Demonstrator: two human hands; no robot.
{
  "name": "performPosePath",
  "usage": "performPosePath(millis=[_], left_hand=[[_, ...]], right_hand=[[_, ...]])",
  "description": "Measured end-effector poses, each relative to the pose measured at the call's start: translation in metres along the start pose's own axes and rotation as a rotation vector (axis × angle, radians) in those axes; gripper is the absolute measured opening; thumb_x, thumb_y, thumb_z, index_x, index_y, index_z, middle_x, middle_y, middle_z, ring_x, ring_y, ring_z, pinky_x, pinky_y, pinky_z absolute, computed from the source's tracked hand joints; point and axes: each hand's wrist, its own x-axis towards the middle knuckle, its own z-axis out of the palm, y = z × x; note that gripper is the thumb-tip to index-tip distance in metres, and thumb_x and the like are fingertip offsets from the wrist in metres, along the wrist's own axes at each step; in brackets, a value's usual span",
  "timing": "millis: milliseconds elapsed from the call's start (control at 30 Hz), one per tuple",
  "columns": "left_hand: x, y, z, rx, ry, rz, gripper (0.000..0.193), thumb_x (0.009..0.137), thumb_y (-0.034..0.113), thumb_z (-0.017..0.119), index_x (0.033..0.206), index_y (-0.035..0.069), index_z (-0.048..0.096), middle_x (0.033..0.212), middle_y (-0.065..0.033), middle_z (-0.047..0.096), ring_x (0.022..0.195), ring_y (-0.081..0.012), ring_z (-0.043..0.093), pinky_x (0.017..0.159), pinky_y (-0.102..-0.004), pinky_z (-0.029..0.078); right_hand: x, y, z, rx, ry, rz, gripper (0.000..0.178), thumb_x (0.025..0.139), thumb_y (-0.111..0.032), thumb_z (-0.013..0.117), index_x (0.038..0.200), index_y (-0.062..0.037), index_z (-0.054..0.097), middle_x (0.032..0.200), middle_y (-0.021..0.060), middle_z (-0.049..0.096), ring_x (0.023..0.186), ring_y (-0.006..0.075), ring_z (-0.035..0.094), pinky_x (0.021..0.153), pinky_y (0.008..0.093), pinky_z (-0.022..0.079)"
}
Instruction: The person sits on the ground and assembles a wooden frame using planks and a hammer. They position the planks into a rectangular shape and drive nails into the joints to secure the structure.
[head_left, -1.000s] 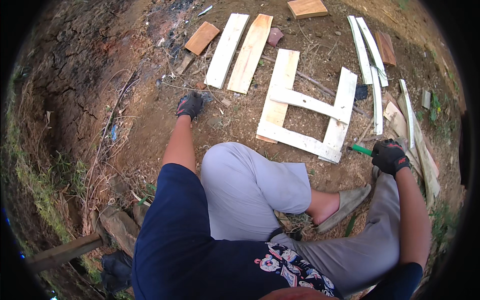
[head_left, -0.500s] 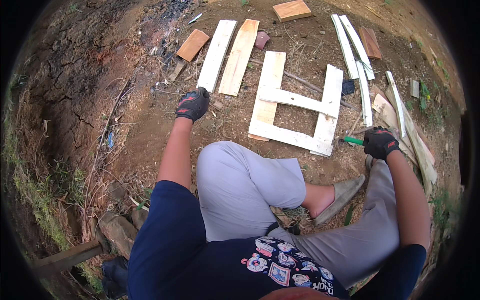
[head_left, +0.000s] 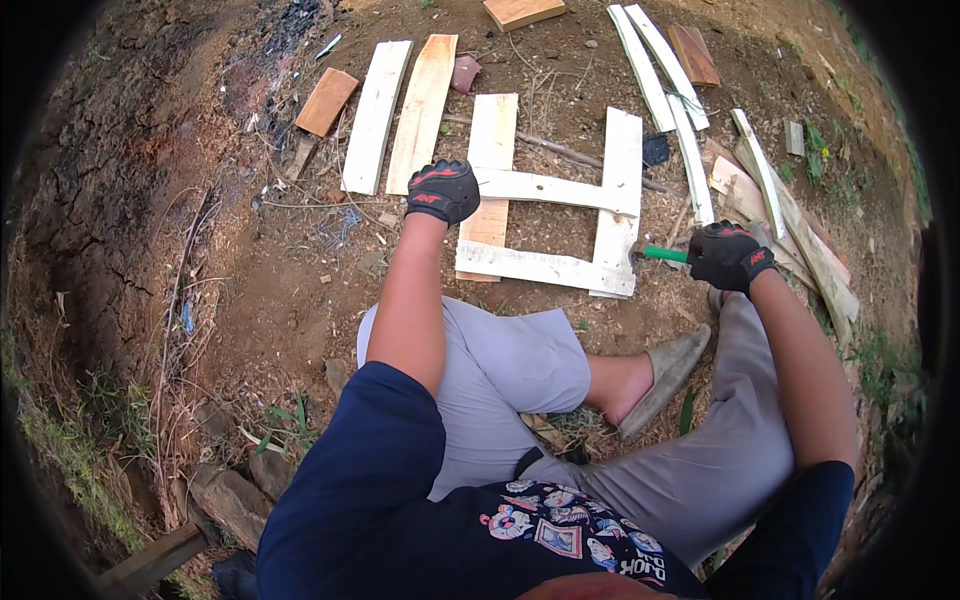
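Left hand (head_left: 444,192) hides one end of upper crosspiece (head_left: 555,188); can't tell what its fingers grip. Right hand (head_left: 728,256) clutches green handle (head_left: 664,254), tip unclear.

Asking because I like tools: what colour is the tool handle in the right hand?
The tool handle is green; it shows best in the head view.

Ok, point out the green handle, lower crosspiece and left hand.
Green handle (head_left: 665,254): head view, exposed length.
Lower crosspiece (head_left: 530,265): head view, middle of face.
Left hand (head_left: 443,191): head view, back of glove.
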Motion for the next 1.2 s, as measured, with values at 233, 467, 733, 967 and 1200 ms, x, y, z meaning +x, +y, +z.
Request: performPosePath(millis=[233,467,733,967,1200], left_hand=[[0.008,0.005,-0.013,-0.178,0.043,-0.017,0.022,0.101,0.019,0.052,0.106,0.005,0.068,0.116,-0.0226,0.075,0.111,-0.0426,0.073,0.099,-0.0536,0.056],[0.013,-0.004,-0.002,-0.237,-0.021,-0.037,0.021,0.100,0.028,0.061,0.112,0.015,0.073,0.111,-0.0162,0.078,0.107,-0.0388,0.074,0.096,-0.0504,0.057],[0.016,-0.010,-0.009,-0.282,0.070,-0.136,0.023,0.093,0.022,0.062,0.108,0.019,0.079,0.115,-0.0136,0.079,0.112,-0.0370,0.073,0.099,-0.0486,0.057],[0.019,-0.012,0.008,-0.186,0.176,-0.172,0.020,0.094,0.024,0.065,0.102,0.018,0.082,0.107,-0.0140,0.080,0.104,-0.0368,0.076,0.095,-0.0492,0.059],[0.029,-0.017,0.043,0.016,0.402,-0.061,0.018,0.093,0.020,0.063,0.096,0.014,0.079,0.098,-0.0178,0.079,0.097,-0.0378,0.076,0.089,-0.0514,0.059]], right_hand=[[-0.005,-0.006,-0.001,0.030,-0.015,0.011,0.028,0.090,-0.037,0.071,0.109,-0.0162,0.074,0.105,0.0143,0.075,0.103,0.0361,0.072,0.091,0.0490,0.058],[0.006,-0.010,-0.001,0.048,-0.001,-0.039,0.028,0.091,-0.037,0.073,0.109,-0.0152,0.075,0.105,0.0150,0.074,0.105,0.0371,0.071,0.093,0.0499,0.057],[0.009,-0.015,0.006,0.031,-0.008,-0.042,0.026,0.090,-0.037,0.074,0.105,-0.0144,0.074,0.104,0.0125,0.075,0.103,0.0339,0.073,0.090,0.0480,0.058],[0.007,-0.017,0.005,0.025,-0.106,0.006,0.027,0.090,-0.036,0.072,0.106,-0.0154,0.077,0.107,0.0137,0.076,0.102,0.0348,0.074,0.090,0.0476,0.059],[0.004,-0.019,0.001,0.047,-0.097,0.008,0.029,0.090,-0.037,0.071,0.108,-0.0155,0.077,0.109,0.0138,0.076,0.103,0.0346,0.074,0.092,0.0474,0.059]])
